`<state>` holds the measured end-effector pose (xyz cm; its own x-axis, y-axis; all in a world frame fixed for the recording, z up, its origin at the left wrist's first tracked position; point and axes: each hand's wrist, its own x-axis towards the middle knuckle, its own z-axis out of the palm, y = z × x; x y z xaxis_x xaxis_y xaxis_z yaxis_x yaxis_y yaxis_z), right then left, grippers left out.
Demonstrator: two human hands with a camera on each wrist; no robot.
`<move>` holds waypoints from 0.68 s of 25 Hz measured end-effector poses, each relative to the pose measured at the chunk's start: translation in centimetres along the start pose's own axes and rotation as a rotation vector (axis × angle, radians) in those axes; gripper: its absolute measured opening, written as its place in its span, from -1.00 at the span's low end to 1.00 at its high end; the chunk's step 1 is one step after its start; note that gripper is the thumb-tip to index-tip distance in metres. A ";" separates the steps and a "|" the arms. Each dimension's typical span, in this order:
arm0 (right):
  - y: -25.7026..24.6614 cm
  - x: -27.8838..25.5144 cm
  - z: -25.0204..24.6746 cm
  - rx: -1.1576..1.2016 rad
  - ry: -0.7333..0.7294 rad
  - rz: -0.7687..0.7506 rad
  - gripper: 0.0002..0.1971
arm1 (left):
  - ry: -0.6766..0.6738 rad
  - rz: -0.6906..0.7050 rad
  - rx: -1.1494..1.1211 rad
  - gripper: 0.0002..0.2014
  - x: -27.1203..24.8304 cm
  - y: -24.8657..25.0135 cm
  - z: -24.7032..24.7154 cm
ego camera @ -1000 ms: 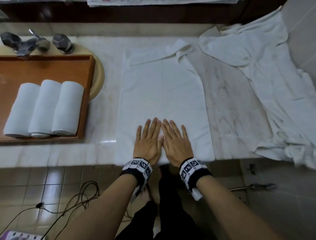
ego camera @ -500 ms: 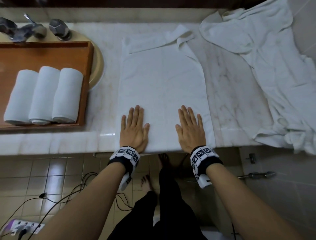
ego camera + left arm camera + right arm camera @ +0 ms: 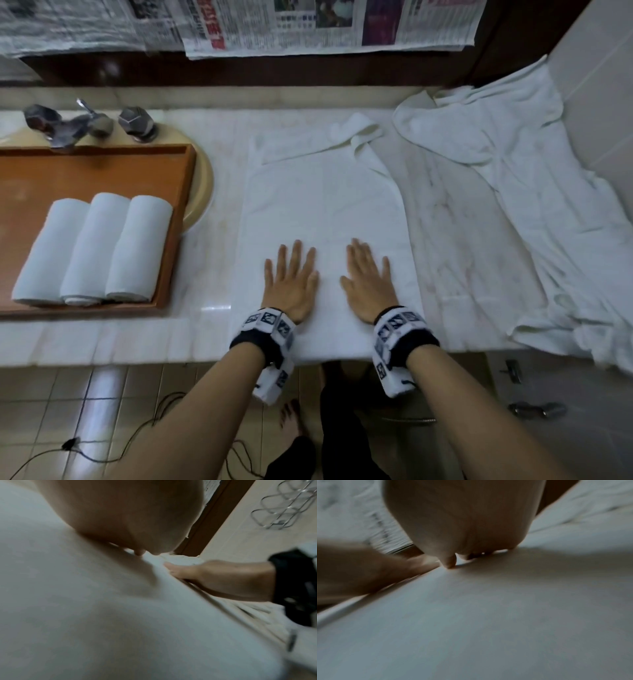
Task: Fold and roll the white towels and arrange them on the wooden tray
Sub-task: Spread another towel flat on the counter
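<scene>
- Done so far: three rolled towels (image 3: 92, 251) lie side by side, touching, along the front edge of the tray (image 3: 102, 171), toward its right side; the tray sits at the left end of the worktop (image 3: 452, 219), over the basin.
- In hand: a flat towel (image 3: 322, 205) is spread at the middle of the worktop, its near edge at the front edge. Its far right corner is rumpled (not yet squared).
- The left hand (image 3: 291, 277) lies palm down on the flat towel near the front edge, fingers straight and spread, grasping nothing.
- The right hand (image 3: 370, 279) lies the same way just beside it, a gap between the two, also grasping nothing.
- I judge this to be smoothing ahead of the fold or roll; neither is visibly begun on this towel.
- Left to do: a heap (image 3: 534, 205) of loose white towelling lies crumpled at the right end of the worktop, hanging over the front edge. How many towels it holds I cannot tell.
- The back of the tray looks bare wood, room for more rolls.
</scene>
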<state>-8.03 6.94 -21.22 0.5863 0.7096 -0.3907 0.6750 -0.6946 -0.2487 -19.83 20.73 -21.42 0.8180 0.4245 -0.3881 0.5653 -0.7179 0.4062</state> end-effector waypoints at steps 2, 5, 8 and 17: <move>3.1 0.7 -1.2 0.072 -0.005 0.310 -0.32 | 0.077 -0.278 -0.022 -0.41 0.9 -3.2 -1.3; 1.8 2.5 -3.2 0.137 -0.010 0.433 -0.29 | 0.091 -0.460 -0.119 -0.36 2.3 -1.4 -3.3; -1.1 5.2 -3.0 0.066 -0.023 -0.018 -0.34 | -0.050 -0.008 -0.076 -0.43 5.2 2.8 -2.7; 1.2 11.7 -6.9 0.060 -0.024 0.075 -0.33 | -0.010 -0.067 -0.167 -0.40 11.2 2.9 -6.2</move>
<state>2.70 15.26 -20.00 0.6229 0.6530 -0.4309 0.6011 -0.7519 -0.2706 -8.42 26.83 -19.51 0.7770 0.4623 -0.4273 0.6293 -0.5859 0.5106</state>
